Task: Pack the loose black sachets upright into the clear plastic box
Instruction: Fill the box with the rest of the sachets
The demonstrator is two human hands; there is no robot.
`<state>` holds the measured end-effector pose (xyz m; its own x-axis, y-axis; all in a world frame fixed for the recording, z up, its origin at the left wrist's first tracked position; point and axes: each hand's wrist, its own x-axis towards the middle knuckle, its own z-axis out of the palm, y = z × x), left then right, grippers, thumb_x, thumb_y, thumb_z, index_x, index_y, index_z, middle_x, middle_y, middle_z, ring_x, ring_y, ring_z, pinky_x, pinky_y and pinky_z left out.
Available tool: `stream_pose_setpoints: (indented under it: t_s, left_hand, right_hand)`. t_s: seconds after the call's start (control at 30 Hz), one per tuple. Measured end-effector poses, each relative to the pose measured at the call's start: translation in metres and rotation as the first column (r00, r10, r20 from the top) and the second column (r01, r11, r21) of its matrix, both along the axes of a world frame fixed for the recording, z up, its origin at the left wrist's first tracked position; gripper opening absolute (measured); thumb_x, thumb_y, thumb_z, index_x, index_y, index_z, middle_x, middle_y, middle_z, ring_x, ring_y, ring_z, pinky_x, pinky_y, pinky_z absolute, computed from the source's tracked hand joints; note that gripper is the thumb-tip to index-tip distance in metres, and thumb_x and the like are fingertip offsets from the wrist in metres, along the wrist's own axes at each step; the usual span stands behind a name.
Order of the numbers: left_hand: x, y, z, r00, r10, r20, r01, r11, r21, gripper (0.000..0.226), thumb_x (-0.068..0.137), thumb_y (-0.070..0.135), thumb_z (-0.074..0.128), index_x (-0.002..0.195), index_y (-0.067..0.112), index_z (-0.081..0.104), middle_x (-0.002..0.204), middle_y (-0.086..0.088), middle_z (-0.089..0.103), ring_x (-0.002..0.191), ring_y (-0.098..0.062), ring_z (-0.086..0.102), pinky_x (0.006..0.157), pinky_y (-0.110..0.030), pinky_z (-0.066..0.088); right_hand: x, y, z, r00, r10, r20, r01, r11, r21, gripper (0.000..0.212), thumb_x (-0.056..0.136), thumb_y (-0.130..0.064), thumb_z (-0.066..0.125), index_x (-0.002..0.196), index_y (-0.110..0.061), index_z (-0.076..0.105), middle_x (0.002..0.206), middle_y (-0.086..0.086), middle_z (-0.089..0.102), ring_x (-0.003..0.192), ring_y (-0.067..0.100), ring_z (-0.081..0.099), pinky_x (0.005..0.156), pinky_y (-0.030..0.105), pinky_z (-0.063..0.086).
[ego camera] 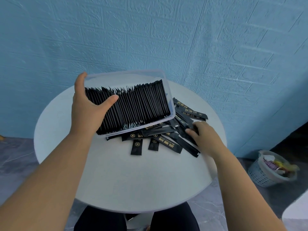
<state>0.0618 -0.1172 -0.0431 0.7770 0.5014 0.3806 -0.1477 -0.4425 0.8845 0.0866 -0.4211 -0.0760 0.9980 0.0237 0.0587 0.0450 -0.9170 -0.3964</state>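
round white table [126,180], blue brick wall [166,39], full wastebasket [271,170].

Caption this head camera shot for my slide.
Left hand holds the clear plastic box of upright black sachets; right hand grips loose sachets on the round white table.

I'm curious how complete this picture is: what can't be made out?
Head view:
- The loose sachets under the tilted box: covered by it.
- How many sachets the fingers of the right hand pinch: hidden by the hand.
- Box's left wall: behind the left hand.
- The bin's contents: blurred, too small.

Home-like room, blue brick-pattern wall [200,39], round white table [133,180], filled waste basket [260,175]
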Motion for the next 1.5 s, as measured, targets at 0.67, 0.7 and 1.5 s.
stream_pose_setpoints:
  t_s: [0.67, 0.7, 1.5]
  left_hand:
    - [-0.002, -0.001, 0.000, 1.000, -0.005, 0.008, 0.005, 1.000, 0.005, 0.085, 0.077, 0.038, 0.075, 0.144, 0.037, 0.022, 0.149, 0.005, 0.032, 0.135, -0.011, 0.030, 0.101, -0.020, 0.023]
    - [-0.001, -0.001, 0.000, 1.000, -0.004, 0.009, 0.004, 1.000, 0.005, 0.085, 0.077, 0.038, 0.075, 0.144, 0.037, 0.022, 0.149, 0.005, 0.032, 0.135, -0.011, 0.031, 0.101, -0.020, 0.023]
    - [-0.002, -0.001, 0.000, 1.000, -0.023, 0.008, 0.023, 1.000, 0.002, 0.086, 0.077, 0.038, 0.075, 0.144, 0.037, 0.021, 0.149, 0.003, 0.032, 0.135, -0.012, 0.029, 0.100, -0.021, 0.023]
  right_hand:
    - [-0.008, 0.004, -0.003, 0.997, 0.057, 0.054, -0.061, 0.995, 0.073, 0.028, 0.084, -0.048, 0.062, 0.082, -0.023, 0.049, 0.073, -0.005, 0.052, 0.074, 0.020, 0.050, 0.056, 0.026, 0.032]
    - [-0.007, 0.004, -0.002, 0.997, 0.054, 0.047, -0.058, 0.994, 0.091, 0.029, 0.085, -0.047, 0.061, 0.088, -0.021, 0.049, 0.074, -0.005, 0.052, 0.074, 0.020, 0.050, 0.057, 0.027, 0.033]
    - [-0.031, -0.005, 0.027, 0.992, 0.083, -0.091, -0.065, 0.981, 0.183, 0.029, 0.078, -0.032, 0.074, 0.077, -0.017, 0.049, 0.068, -0.003, 0.049, 0.061, 0.011, 0.044, 0.055, 0.024, 0.032]
